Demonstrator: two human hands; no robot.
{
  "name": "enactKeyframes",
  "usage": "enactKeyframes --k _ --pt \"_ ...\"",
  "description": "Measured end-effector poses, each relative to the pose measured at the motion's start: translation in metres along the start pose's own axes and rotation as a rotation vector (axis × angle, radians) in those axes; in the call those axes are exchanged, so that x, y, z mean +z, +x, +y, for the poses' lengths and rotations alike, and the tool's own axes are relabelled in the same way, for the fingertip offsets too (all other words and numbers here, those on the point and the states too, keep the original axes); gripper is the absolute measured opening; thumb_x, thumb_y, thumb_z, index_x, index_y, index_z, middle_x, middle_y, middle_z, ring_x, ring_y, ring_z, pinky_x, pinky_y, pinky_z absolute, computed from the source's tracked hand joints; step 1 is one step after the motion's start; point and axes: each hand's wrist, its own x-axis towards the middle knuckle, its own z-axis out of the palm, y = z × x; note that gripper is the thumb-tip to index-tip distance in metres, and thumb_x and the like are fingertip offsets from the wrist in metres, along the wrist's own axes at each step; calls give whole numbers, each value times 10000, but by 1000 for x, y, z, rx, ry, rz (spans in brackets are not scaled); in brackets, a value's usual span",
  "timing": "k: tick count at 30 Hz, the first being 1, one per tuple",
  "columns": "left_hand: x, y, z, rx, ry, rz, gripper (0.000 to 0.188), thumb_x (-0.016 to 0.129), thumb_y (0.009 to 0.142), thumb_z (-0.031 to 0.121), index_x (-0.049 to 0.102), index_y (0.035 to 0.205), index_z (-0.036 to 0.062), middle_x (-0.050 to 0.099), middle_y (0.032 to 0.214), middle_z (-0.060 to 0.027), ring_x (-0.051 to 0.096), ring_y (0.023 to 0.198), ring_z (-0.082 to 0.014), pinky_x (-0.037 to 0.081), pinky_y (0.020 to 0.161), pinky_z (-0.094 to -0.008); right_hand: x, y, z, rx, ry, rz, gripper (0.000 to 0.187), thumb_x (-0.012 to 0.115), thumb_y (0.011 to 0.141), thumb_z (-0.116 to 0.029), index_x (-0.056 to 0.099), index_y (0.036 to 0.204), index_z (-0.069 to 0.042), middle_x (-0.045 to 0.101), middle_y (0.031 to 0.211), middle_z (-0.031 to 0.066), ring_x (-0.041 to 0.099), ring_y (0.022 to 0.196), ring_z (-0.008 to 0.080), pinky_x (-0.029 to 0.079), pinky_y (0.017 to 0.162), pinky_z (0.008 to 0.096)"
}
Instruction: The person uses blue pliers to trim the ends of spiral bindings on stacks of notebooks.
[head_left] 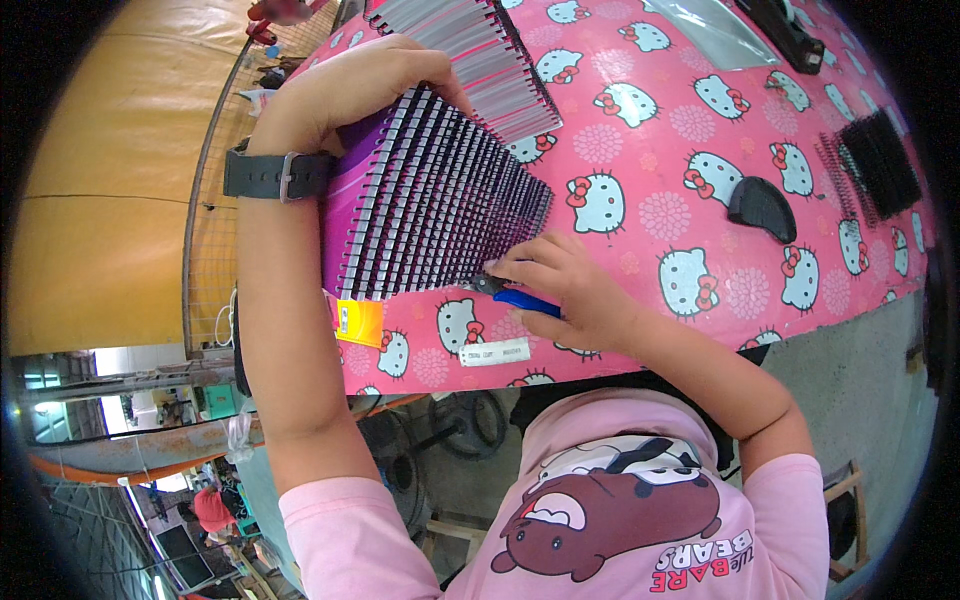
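A row of purple-covered spiral notebooks (pixel 430 190) stands pressed together, their black coil spines facing up and toward the right. My left hand (pixel 350 95), with a dark watch strap on its wrist, curls over the far end of the row and grips it. Closed around small blue-handled pliers (pixel 527 303), my right hand (pixel 575 295) is at the near end of the spines. The metal jaws touch or nearly touch the coil ends there; my fingers partly hide them.
More spiral notebooks (pixel 450 50) lie beyond my left hand. At the right are black plastic coils (pixel 880 160) and a black half-round object (pixel 763 208). Clear plastic (pixel 715 35) lies far back. An orange card (pixel 360 320) and white strip (pixel 495 352) are near the edge of the pink tablecloth (pixel 690 130).
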Motion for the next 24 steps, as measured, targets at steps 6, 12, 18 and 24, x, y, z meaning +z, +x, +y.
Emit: enactKeyframes --k 6,12,18,24 --pt "4 0 11 -100 55 82 338 419 863 209 662 881 -26 642 883 -107 579 861 -169 416 836 -281 0 -2 11 -53 17 -24 408 646 714 -91 581 1117 -94 558 947 58 497 883 247 408 768 359" --pt "1 -1 6 30 96 28 338 422 870 215 660 874 -25 643 870 -107 583 880 -184 412 858 -290 6 -8 11 129 451 -117 394 649 736 -104 572 1123 -95 540 939 74 479 858 257 402 769 372" --pt "-3 -1 -2 97 230 13 345 399 876 194 657 859 -35 652 858 -112 594 872 -190 426 850 -300 1 3 5 -54 -95 -58 436 654 726 -98 545 1149 -101 501 978 81 454 897 268 388 793 381" --pt "2 2 -2 -5 18 54 355 403 876 205 663 847 -35 657 852 -117 601 861 -193 430 851 -303 0 -1 7 582 868 -309 361 641 769 -100 562 1120 -73 537 953 99 470 919 263 390 818 379"
